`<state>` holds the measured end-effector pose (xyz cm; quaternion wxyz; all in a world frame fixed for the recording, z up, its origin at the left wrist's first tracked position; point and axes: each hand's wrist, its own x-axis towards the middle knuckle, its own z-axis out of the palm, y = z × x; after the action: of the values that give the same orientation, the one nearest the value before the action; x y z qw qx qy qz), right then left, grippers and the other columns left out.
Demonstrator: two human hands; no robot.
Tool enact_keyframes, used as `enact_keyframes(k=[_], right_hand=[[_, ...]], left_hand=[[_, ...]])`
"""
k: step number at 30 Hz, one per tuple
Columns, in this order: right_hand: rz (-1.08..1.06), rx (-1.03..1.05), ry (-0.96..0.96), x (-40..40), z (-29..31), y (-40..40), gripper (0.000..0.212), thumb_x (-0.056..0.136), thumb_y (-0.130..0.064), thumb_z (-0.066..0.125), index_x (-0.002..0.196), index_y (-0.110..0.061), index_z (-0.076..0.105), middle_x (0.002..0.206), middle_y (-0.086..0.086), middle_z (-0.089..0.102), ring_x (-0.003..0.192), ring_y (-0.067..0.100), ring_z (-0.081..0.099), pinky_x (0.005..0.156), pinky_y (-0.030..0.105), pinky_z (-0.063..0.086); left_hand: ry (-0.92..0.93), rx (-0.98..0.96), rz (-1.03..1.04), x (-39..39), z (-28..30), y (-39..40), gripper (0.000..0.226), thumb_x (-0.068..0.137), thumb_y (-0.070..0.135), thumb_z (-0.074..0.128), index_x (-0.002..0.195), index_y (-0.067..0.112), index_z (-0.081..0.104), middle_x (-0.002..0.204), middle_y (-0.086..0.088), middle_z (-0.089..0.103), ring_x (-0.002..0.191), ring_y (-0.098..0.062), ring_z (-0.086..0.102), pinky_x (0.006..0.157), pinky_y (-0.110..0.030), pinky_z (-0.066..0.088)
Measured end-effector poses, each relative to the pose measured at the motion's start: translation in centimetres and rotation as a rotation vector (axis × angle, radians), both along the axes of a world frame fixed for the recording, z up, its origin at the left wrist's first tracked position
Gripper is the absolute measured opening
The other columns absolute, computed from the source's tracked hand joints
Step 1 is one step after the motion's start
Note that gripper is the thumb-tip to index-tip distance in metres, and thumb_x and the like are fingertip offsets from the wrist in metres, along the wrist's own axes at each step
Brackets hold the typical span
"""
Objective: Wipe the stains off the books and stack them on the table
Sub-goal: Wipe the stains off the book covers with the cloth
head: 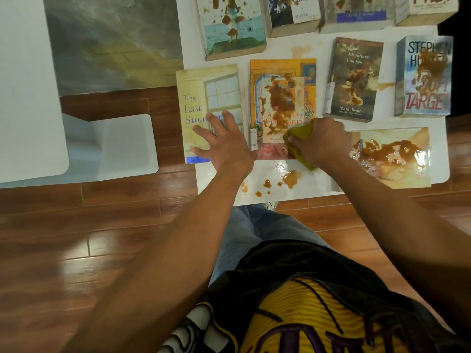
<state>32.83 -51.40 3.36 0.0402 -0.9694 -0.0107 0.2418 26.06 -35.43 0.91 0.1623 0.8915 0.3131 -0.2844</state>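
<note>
Several books lie flat on a white table (280, 192). My left hand (221, 141) rests spread open on the pale yellow book "The Last Summer" (204, 98), whose cover looks free of stains. My right hand (321, 143) is closed on a yellow-green cloth (297, 141), pressed on the lower right of the orange book (280, 98), which carries a large brown stain. To the right lies a glossy book (392, 159) smeared with brown. The dark Mark Twain book (354, 80) and the Stephen Hunter book (423, 77) are stained too.
Several more stained books (233, 26) line the table's far side. Brown drips (288, 180) dot the table's near edge. A second white table (28, 98) and a white seat (119, 146) stand at the left on the wooden floor. My legs are just below the table.
</note>
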Motion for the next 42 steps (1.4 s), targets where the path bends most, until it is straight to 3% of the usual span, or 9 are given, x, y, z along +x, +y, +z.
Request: enact_keyframes(k=[8,16,23,27,32,37,42], right_hand=[[0.088,0.059,0.042,-0.2,0.3,3.8,0.045,0.084,-0.062,0.068,0.090,-0.019,0.057,0.087,0.003,0.050,0.095,0.031,0.064,0.068,0.035,0.042],[0.068,-0.029,0.021,0.5,0.8,2.0,0.055,0.081,-0.065,0.070,0.097,-0.013,0.061,0.098,0.011,0.064,0.092,0.033,0.065,0.075,0.041,0.053],[0.123,0.031,0.029,0.0,0.8,5.8,0.046,0.084,-0.057,0.071,0.104,-0.015,0.064,0.098,0.009,0.066,0.091,0.029,0.065,0.066,0.034,0.044],[0.169,-0.005,0.060,-0.9,0.6,4.9,0.034,0.088,-0.051,0.069,0.095,-0.019,0.059,0.088,0.006,0.058,0.079,0.023,0.052,0.068,0.034,0.041],[0.155,0.020,-0.007,0.9,0.8,6.0,0.041,0.086,-0.054,0.071,0.099,-0.016,0.064,0.090,0.006,0.063,0.081,0.026,0.060,0.065,0.033,0.044],[0.237,-0.007,0.042,-0.9,0.3,5.4,0.032,0.088,-0.048,0.068,0.088,-0.018,0.059,0.077,0.001,0.059,0.068,0.022,0.054,0.061,0.032,0.041],[0.199,-0.052,0.076,-0.4,0.6,2.4,0.043,0.084,-0.060,0.068,0.086,-0.018,0.059,0.072,-0.001,0.051,0.070,0.024,0.055,0.062,0.032,0.043]], left_hand=[[0.025,0.017,-0.010,0.2,0.2,-0.1,0.123,0.078,0.064,0.074,0.158,0.017,-0.006,0.165,-0.017,-0.010,0.149,-0.052,-0.007,0.111,-0.072,0.021],[0.030,0.028,-0.036,0.1,0.2,-0.3,0.123,0.077,0.065,0.075,0.158,0.018,-0.004,0.165,-0.017,-0.008,0.149,-0.052,-0.006,0.111,-0.072,0.024],[0.067,0.098,-0.052,0.3,-0.3,-0.2,0.121,0.080,0.049,0.082,0.158,0.017,-0.005,0.165,-0.019,-0.006,0.148,-0.054,-0.002,0.108,-0.071,0.028],[0.085,0.095,-0.070,0.4,-0.5,-0.5,0.122,0.079,0.055,0.080,0.158,0.016,-0.005,0.165,-0.020,-0.007,0.148,-0.055,-0.002,0.109,-0.071,0.028],[0.068,0.117,-0.074,0.3,-0.7,-0.3,0.121,0.079,0.050,0.082,0.157,0.017,-0.003,0.165,-0.020,-0.004,0.148,-0.055,0.001,0.108,-0.070,0.030],[0.080,0.071,-0.073,0.2,0.0,-0.2,0.123,0.077,0.063,0.075,0.158,0.016,-0.005,0.165,-0.020,-0.007,0.148,-0.055,-0.002,0.110,-0.070,0.028],[0.082,0.064,-0.080,0.2,0.3,0.2,0.123,0.076,0.073,0.068,0.158,0.017,-0.005,0.165,-0.018,-0.007,0.148,-0.053,-0.002,0.111,-0.069,0.028]])
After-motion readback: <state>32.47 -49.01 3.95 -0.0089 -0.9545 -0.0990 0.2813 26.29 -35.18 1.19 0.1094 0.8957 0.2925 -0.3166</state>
